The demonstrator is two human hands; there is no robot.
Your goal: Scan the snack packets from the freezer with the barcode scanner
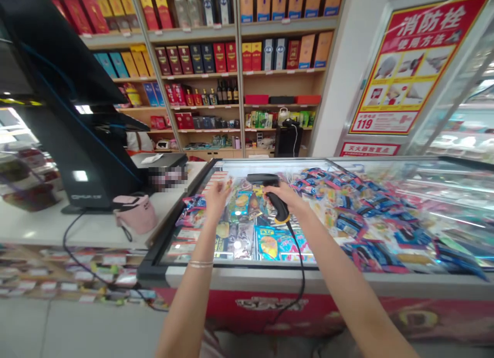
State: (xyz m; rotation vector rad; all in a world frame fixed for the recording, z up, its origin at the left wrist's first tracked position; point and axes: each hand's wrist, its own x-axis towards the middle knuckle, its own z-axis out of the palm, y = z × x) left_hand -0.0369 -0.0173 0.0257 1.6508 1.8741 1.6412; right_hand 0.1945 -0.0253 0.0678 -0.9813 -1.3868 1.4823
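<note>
My right hand (284, 194) is closed round the grip of a black barcode scanner (270, 188) with a yellow band; its black cable (299, 265) hangs down over the freezer front. The scanner head points left, above the glass lid of a chest freezer (266, 273). My left hand (216, 197) reaches over the same lid beside the scanner head, fingers curled, apparently pinching a small packet (227, 184) that I cannot make out clearly. A thin bracelet sits on my left forearm. Colourful ice-cream packets (347, 209) fill the freezer under the glass.
A black checkout terminal (73, 142) stands on the white counter (46, 224) at left, with a pink pouch (135, 212) beside it and a cable trailing down. Shelves of boxed bottles (216, 59) line the back wall. A red fire-hydrant poster (409, 65) hangs at right.
</note>
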